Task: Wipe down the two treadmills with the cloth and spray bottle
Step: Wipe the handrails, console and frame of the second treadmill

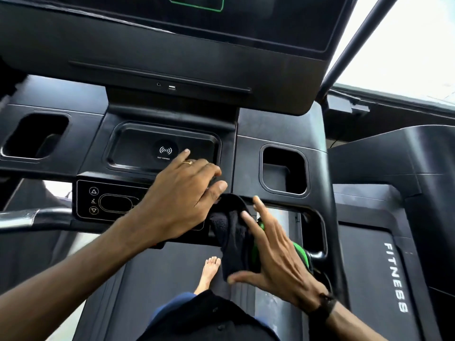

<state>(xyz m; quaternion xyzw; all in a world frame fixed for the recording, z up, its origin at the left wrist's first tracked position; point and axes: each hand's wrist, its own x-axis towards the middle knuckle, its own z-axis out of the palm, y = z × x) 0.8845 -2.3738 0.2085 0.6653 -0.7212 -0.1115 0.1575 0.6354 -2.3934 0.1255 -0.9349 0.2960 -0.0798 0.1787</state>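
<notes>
Black moulded plastic makes up the broad treadmill console (278,129), smooth and matte, with a glossy screen (172,18) tilted above it. Its grey running belt (160,274) stretches lengthwise away beneath the person. A shallow rounded-rectangle charging tray (138,148) sits at the console's centre, flanked by two deep cup wells (284,168). A second treadmill's dark side rail (394,276) lies to the right, lettered FITNESS along its length.

A black terry cloth (231,232), nubby and limp, hangs crumpled from the console's lower edge, its long axis running downward toward the belt. The left hand (179,200) pinches its upper fold between thumb and curled fingers, index finger stretched over the tray. The right hand (273,252) has straight, spread fingers resting against the cloth, partly covering a green-and-black spray bottle (301,254).
</notes>
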